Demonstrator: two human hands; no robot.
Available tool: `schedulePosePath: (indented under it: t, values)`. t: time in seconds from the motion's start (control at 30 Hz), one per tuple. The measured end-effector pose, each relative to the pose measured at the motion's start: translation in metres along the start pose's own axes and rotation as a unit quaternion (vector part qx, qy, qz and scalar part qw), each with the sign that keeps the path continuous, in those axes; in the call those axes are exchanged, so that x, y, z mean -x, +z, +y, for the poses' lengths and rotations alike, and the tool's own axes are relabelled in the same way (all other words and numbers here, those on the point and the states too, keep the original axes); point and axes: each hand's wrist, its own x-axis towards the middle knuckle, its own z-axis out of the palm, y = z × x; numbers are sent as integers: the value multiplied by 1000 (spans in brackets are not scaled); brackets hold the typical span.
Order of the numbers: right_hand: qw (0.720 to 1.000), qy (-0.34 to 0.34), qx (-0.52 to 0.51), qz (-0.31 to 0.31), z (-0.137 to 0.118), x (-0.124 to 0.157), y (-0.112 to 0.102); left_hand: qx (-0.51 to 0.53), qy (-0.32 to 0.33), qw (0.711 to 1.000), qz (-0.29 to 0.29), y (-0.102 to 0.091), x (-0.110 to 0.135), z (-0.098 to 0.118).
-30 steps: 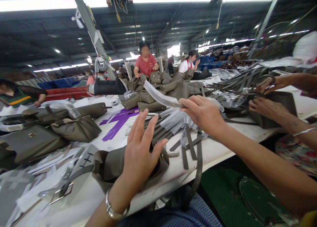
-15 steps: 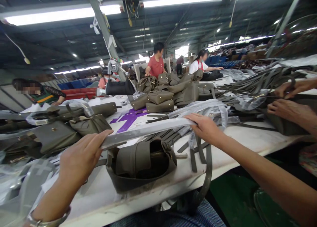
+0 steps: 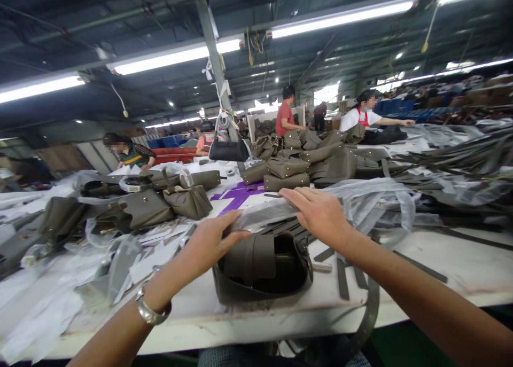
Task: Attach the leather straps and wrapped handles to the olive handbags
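While both hands support the strip, hold it flat and straight. The work piece is a narrow, translucent plastic-wrapped strip (image 3: 266, 216), spanning the gap between the hands above the far side of an open, olive-brown leather-like handbag (image 3: 262, 284). The bag stands near the front edge of the white tabletop (image 3: 473, 257), its dark mouth facing up and toward the wearer.

Left hand (image 3: 206, 245): thumb below, fingers above, clamped on the strip's left portion. Right hand (image 3: 323, 216): fingers bent over the right portion and apparently closed on it; the thumb is hidden, so its exact placement cannot be told.

Apply light, even tension. Excess pull may wrinkle or tear the film; slack may let the strip twist. Align both grips at the same height.

Hold the strip clear of the bag's rim and side fittings, where the film could snag. Contact between strip and bag cannot be confirmed from this angle.

Separate the strip from the tangled clear plastic sleeves (image 3: 385, 196) just beyond the right hand, and from the flat dark straps (image 3: 342, 279) right of the bag. One long olive-brown strap (image 3: 371, 313) hangs over the front edge; avoid catching it with the right forearm.
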Motion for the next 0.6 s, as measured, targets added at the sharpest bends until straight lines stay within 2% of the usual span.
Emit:
schedulePosePath:
  t: [0.07,0.13,0.23,0.3,0.37,0.47,0.53,0.6]
  values:
    - [1000,10,-20,-4,4,-1,2,-52,-23,998,39,-13,4,-20]
    - [999,9,-46,-17,8,1,6,-105,-24,993,50,-27,12,-42]
    - [998,-18,-55,-27,4,1,15,-111,-16,994,-16,-36,25,-55]
    - [998,-44,-42,-23,-8,-2,21,-50,-20,997,-62,-33,29,-45]
    - [996,-83,-32,-20,-23,-7,26,52,-34,994,-91,-23,27,-23]
    - [989,-141,-34,-26,-41,-13,31,223,-59,961,-153,-6,20,9]
    - [986,-150,-58,-40,-44,-11,31,269,-68,944,-182,-1,18,19]
    - [984,-123,-110,-64,-37,-6,27,259,-74,946,-181,0,21,18]
